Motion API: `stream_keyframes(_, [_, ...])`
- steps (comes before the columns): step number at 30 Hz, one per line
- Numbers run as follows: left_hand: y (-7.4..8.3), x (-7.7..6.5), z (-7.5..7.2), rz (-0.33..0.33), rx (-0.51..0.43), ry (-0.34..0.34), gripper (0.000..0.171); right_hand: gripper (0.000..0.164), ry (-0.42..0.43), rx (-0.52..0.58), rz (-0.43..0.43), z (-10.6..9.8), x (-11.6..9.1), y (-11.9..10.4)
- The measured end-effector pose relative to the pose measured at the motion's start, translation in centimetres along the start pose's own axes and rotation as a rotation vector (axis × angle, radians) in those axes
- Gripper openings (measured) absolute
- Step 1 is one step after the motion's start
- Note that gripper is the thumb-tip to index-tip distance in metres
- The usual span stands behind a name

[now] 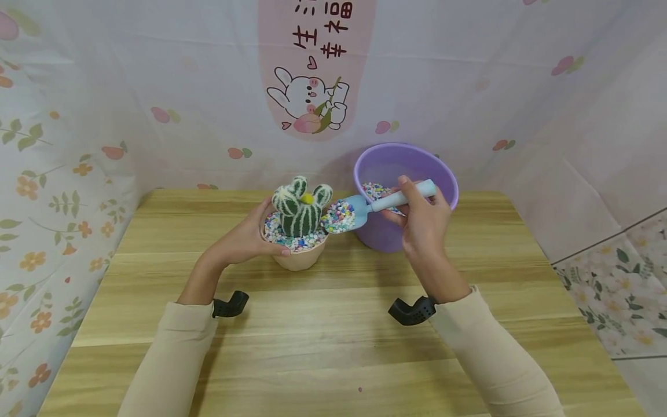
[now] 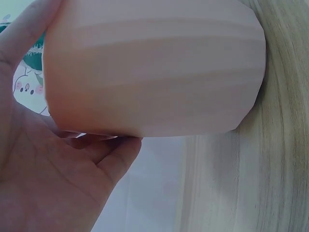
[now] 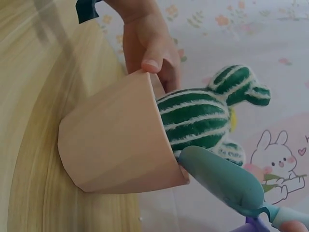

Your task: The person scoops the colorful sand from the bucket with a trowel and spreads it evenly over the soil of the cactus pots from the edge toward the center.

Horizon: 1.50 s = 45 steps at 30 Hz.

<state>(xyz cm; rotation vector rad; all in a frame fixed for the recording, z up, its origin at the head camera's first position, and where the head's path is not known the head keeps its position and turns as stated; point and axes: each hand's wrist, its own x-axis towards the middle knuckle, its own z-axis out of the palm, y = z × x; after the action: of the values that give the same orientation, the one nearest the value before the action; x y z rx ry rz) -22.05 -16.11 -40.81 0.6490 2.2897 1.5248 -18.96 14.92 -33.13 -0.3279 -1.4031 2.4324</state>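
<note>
A peach-coloured flowerpot (image 1: 298,260) stands on the table, with a striped green-and-white cactus (image 1: 299,219) in it and multicoloured pebbles around its base. My left hand (image 1: 242,238) holds the pot from the left, thumb at the front of the rim and fingers around the side. My right hand (image 1: 428,223) grips the pale blue handle of a small trowel (image 1: 359,208). Its scoop carries a heap of coloured pebbles. In the right wrist view, the trowel's tip (image 3: 190,155) is right at the pot's rim beside the cactus, its underside facing the camera.
Behind the right hand, a purple bucket (image 1: 383,237) holds more coloured pebbles. Wood-grain table (image 1: 312,336) extends in front of the pot. A patterned cloth (image 1: 198,75) with a rabbit drawing hangs along the back. Each wrist bears a black camera mount (image 1: 231,305).
</note>
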Motion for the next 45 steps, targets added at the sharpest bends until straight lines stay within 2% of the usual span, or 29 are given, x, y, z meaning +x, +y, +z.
stream_keyframes(12, [-0.3,-0.1,-0.2,0.009,-0.011,-0.024,0.12,0.027,-0.024,-0.049,-0.01,0.4,0.0,0.5])
stream_keyframes(17, [-0.4,-0.3,-0.4,-0.016,-0.005,-0.029,0.122,0.028,-0.037,-0.068,-0.023,0.6,0.0,0.6])
stream_keyframes(20, [-0.6,-0.5,-0.2,-0.021,-0.027,-0.013,0.119,0.027,-0.035,-0.075,-0.033,0.7,0.0,0.7])
stream_keyframes(24, [-0.6,-0.9,0.6,-0.03,-0.038,0.044,0.116,0.026,-0.04,-0.088,-0.057,0.9,0.1,0.8])
stream_keyframes(27, [-0.4,-1.0,1.3,-0.003,-0.022,0.088,0.116,0.025,-0.043,-0.085,-0.07,1.0,0.3,0.8])
stream_keyframes(31, [-0.3,-0.7,1.7,0.045,-0.006,0.108,0.115,0.024,-0.04,-0.085,-0.074,1.2,0.3,0.7])
stream_keyframes(37, [-0.3,-0.4,1.3,0.038,0.026,0.086,0.115,0.024,-0.047,-0.111,-0.074,1.4,0.4,0.6])
stream_keyframes(45, [-0.2,-0.1,0.7,0.03,0.014,0.04,0.116,0.025,-0.055,-0.167,-0.096,1.8,0.4,0.5])
